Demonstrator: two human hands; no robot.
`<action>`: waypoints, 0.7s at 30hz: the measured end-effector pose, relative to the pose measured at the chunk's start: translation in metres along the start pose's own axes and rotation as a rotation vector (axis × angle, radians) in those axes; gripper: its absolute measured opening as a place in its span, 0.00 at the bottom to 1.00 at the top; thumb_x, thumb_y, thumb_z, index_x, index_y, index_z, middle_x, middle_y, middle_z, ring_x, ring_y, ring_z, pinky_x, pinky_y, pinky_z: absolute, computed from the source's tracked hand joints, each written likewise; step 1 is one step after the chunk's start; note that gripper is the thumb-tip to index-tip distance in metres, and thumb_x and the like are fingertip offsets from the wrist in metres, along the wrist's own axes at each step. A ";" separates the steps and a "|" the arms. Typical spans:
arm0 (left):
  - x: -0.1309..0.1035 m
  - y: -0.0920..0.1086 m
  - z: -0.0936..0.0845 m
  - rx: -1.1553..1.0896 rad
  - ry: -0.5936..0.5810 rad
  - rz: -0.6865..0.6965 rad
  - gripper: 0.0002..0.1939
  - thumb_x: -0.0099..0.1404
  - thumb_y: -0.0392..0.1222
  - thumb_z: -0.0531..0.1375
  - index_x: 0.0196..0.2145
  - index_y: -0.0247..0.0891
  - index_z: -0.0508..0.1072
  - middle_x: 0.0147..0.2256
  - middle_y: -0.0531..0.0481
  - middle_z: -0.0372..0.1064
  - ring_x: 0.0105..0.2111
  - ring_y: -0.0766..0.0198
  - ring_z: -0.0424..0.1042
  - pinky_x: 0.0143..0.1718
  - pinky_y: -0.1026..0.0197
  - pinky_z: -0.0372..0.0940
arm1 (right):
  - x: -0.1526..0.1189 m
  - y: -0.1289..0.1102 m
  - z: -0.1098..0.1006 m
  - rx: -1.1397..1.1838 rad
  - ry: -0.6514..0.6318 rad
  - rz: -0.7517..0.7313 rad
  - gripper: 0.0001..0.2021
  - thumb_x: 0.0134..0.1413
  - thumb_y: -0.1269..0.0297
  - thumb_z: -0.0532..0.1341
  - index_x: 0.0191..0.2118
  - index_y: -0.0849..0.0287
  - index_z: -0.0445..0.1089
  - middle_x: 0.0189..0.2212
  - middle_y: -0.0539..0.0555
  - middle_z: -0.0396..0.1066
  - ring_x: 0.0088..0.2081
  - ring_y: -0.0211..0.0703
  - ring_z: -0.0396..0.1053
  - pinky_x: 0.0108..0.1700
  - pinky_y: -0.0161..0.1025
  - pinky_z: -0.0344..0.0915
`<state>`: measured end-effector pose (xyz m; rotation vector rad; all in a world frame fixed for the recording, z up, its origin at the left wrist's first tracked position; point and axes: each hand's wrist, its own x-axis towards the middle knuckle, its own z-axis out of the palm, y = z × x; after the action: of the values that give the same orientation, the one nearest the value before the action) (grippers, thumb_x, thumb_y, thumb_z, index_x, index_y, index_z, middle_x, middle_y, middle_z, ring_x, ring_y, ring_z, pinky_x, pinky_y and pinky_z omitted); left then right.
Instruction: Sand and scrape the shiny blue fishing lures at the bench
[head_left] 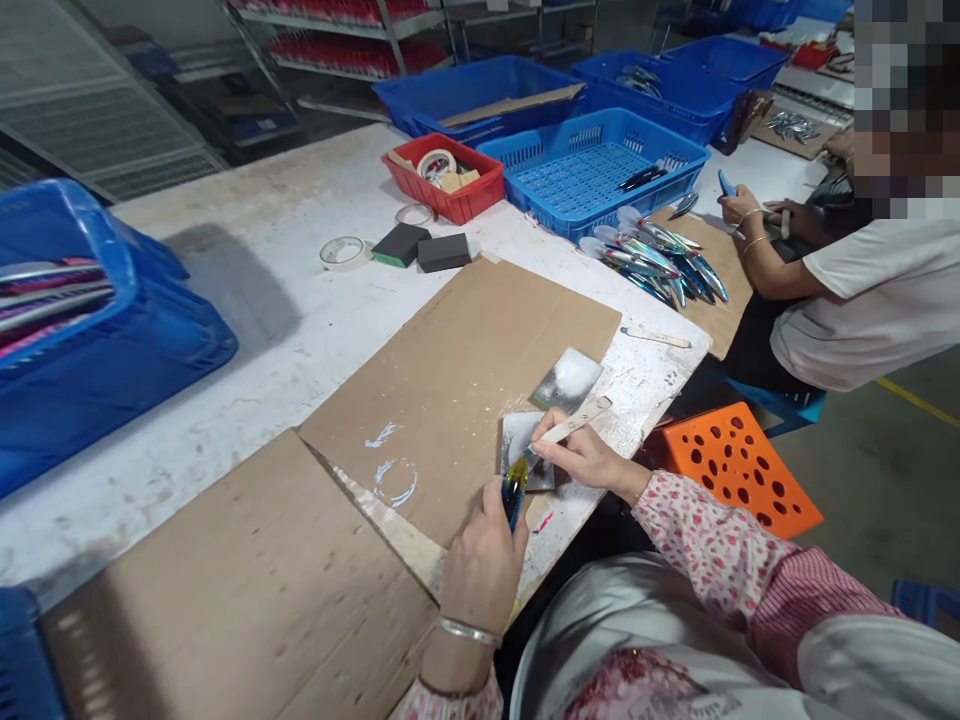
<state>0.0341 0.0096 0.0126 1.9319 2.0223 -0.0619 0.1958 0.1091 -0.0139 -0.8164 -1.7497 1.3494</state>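
My left hand [480, 565] grips a small shiny blue-and-yellow fish-shaped lure [514, 487], held upright over a cardboard sheet [450, 380] on the table. My right hand [581, 455] holds a flat wooden stick [574, 425], its tip touching the top of the lure. Just beyond the lure lie two small grey plates [568, 380] smeared with white paste. White paste marks dot the cardboard near my hands.
Across the table a co-worker in a white shirt [862, 300] handles lures beside a pile of shiny lures [660, 260]. Blue baskets [592, 170], a red tray [444, 180], tape rolls [345, 252], dark sponges [424, 248] and an orange stool [731, 465] surround us.
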 end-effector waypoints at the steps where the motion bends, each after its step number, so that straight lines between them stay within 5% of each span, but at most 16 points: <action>1: 0.000 0.000 0.000 0.004 -0.004 -0.009 0.17 0.70 0.44 0.48 0.53 0.33 0.60 0.37 0.43 0.74 0.35 0.55 0.77 0.31 0.60 0.66 | 0.000 0.000 0.001 -0.012 -0.008 -0.005 0.13 0.62 0.53 0.57 0.36 0.59 0.65 0.29 0.50 0.64 0.30 0.37 0.62 0.33 0.35 0.59; 21: 0.000 0.008 -0.011 0.020 -0.064 -0.048 0.16 0.70 0.42 0.49 0.54 0.35 0.59 0.40 0.42 0.74 0.37 0.56 0.77 0.30 0.61 0.65 | 0.002 -0.001 -0.001 -0.085 0.053 -0.001 0.14 0.62 0.51 0.56 0.34 0.58 0.64 0.29 0.51 0.65 0.30 0.38 0.62 0.34 0.37 0.60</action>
<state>0.0397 0.0128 0.0246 1.8690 2.0338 -0.1543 0.1959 0.1108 -0.0128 -0.8893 -1.7757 1.2486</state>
